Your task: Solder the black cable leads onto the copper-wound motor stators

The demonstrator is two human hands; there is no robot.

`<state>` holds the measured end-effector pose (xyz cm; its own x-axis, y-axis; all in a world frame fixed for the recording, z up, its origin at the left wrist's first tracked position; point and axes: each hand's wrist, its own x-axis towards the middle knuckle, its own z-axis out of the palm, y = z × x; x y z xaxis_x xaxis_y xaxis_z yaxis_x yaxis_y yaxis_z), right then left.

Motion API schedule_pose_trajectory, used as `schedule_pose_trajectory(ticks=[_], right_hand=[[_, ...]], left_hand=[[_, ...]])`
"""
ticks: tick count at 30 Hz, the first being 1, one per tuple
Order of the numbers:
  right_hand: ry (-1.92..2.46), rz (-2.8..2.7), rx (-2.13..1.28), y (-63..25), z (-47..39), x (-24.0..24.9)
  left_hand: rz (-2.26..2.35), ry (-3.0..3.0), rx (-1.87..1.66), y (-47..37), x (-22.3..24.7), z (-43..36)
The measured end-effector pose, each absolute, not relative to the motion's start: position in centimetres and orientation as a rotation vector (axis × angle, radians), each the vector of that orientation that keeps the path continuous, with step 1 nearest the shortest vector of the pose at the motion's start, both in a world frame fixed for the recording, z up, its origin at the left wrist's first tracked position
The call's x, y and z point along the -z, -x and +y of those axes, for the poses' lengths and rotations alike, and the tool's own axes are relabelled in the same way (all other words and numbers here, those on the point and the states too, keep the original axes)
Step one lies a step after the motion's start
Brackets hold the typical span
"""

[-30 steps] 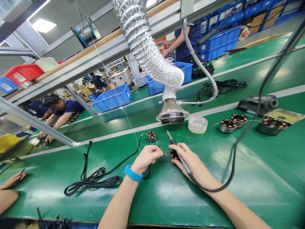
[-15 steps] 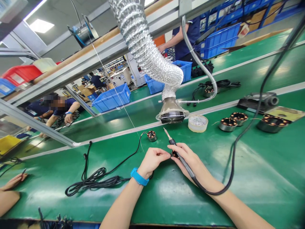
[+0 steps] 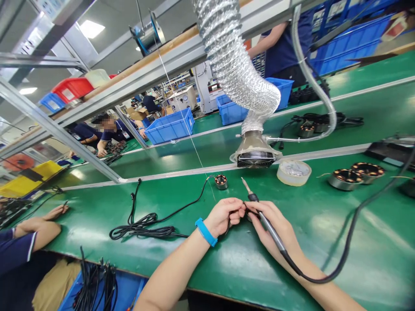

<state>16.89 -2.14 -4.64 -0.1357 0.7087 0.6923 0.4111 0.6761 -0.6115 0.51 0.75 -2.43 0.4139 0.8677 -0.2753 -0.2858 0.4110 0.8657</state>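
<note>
My right hand (image 3: 277,222) is closed around a soldering iron (image 3: 271,231), its bare tip pointing up and away from me. Beside it, my left hand (image 3: 223,214) pinches the end of a black cable, which passes under the wrist with the blue band. The fingertips of both hands meet at the cable end. A small dark stator, mostly covered by my right fingers, sits beneath them. Just beyond, a wound stator (image 3: 221,182) lies on the green bench, wired to a coiled black cable (image 3: 151,225). A thin solder wire (image 3: 195,149) hangs down near that stator.
A fume hood (image 3: 256,151) on a silver duct (image 3: 240,65) hangs ahead. Right of it are a round pale tub (image 3: 294,172) and two stators (image 3: 345,179). A co-worker's arm (image 3: 42,222) rests at the left. Cables fill a blue bin (image 3: 121,280) below the bench edge.
The view has shifted, so the bench objects sit differently in the frame. My left fingers have curled in more and moved up against my right fingertips. The iron stays in my right hand.
</note>
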Motion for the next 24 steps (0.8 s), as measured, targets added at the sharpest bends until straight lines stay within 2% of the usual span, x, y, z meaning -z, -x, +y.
schedule_pose_trajectory(ticks=[3, 8, 14, 19, 21, 24], right_hand=[[0.856, -1.774, -0.38, -16.2, -2.3, 4.4], [0.9, -1.701, -0.248, -16.7, -2.4, 3.8], [0.855, -1.636, -0.169, -17.7, -2.2, 3.2], [0.773, -1.655, -0.034, -17.6, -2.2, 3.6], [0.728, -1.652, -0.002, -17.5, -2.4, 3.4], [0.636, -1.619, 0.034, -17.6, -2.9, 2.2]], left_hand=[[0.834, -0.774, -0.987, 0.0, 3.0, 1.6], [1.005, -0.82, -1.169, 2.7, 2.8, 3.8], [1.469, -1.198, -1.284, 4.8, 2.6, 5.1], [1.654, -1.645, -1.639, 4.2, 1.0, 3.3], [1.616, -1.785, -1.488, 3.4, 0.3, 2.4], [1.592, -2.093, -1.085, 2.6, 0.2, 2.0]])
